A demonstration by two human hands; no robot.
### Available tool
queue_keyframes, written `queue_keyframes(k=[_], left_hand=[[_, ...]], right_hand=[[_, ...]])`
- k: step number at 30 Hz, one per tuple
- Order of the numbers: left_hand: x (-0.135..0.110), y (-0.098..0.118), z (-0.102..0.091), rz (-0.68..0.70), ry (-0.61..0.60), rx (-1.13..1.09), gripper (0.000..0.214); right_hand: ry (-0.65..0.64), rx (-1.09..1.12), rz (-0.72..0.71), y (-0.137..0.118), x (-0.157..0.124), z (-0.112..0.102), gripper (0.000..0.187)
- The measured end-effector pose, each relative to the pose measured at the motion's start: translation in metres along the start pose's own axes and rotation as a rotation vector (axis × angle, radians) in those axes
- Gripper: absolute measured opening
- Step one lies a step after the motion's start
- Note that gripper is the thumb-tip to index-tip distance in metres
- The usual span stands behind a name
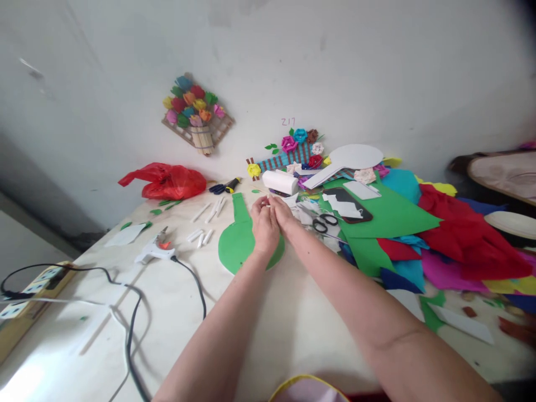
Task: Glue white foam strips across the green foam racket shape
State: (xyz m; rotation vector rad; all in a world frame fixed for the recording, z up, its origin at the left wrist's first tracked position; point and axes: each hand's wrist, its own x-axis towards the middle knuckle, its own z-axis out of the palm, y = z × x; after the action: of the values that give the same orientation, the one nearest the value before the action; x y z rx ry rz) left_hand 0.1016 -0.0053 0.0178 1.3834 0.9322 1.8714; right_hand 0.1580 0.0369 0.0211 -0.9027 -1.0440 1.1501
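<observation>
My left hand (263,226) and my right hand (281,213) meet over the top of a green paddle-shaped paper cutout (235,241) lying on the white table (272,324). Both hands have their fingers pinched together around a small white piece (268,207), too small to name. Several short white sticks (206,220) lie just left of the cutout.
A white glue gun (154,250) with a black cord lies to the left, near a power strip (31,282). Black scissors (325,222), a white roll (280,181), a red plastic bag (167,181) and a pile of coloured paper sheets (419,234) crowd the right. Paper flower crafts (196,114) hang on the wall.
</observation>
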Motion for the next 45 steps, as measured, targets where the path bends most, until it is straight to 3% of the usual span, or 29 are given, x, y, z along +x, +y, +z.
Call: queue_keyframes(k=[7, 9, 14, 19, 21, 23, 28, 32, 38, 45], left_hand=[[-0.002, 0.005, -0.023, -0.04, -0.152, 0.106, 0.01], [0.004, 0.005, -0.035, -0.045, -0.145, 0.164, 0.012], [0.023, 0.001, -0.079, -0.008, -0.031, 0.329, 0.018], [0.039, -0.002, -0.118, 0.001, 0.032, 0.538, 0.018], [0.046, -0.004, -0.13, -0.04, 0.164, 0.687, 0.018], [0.054, -0.005, -0.14, -0.167, 0.288, 0.854, 0.018], [0.073, -0.014, -0.154, -0.301, 0.395, 1.046, 0.008], [0.085, -0.025, -0.154, -0.258, 0.285, 1.236, 0.011], [0.097, -0.034, -0.154, -0.437, 0.072, 1.548, 0.035], [0.107, -0.048, -0.167, -0.43, 0.044, 1.628, 0.027]], right_hand=[[0.127, -0.088, 0.042, -0.005, -0.006, -0.005, 0.019], [0.185, -0.187, 0.034, -0.003, -0.001, -0.013, 0.019], [0.246, -0.443, -0.059, 0.006, 0.011, -0.035, 0.027], [0.222, -0.595, -0.074, 0.012, 0.009, -0.035, 0.034], [0.196, -0.66, -0.077, 0.012, 0.007, -0.032, 0.032], [0.178, -0.72, -0.085, 0.012, 0.005, -0.03, 0.031], [0.125, -0.892, -0.044, 0.007, 0.003, -0.019, 0.031], [0.036, -1.079, -0.044, 0.004, 0.001, -0.004, 0.032], [-0.034, -1.232, -0.124, 0.013, 0.0, 0.006, 0.033], [-0.016, -1.178, -0.13, 0.018, 0.001, 0.001, 0.033]])
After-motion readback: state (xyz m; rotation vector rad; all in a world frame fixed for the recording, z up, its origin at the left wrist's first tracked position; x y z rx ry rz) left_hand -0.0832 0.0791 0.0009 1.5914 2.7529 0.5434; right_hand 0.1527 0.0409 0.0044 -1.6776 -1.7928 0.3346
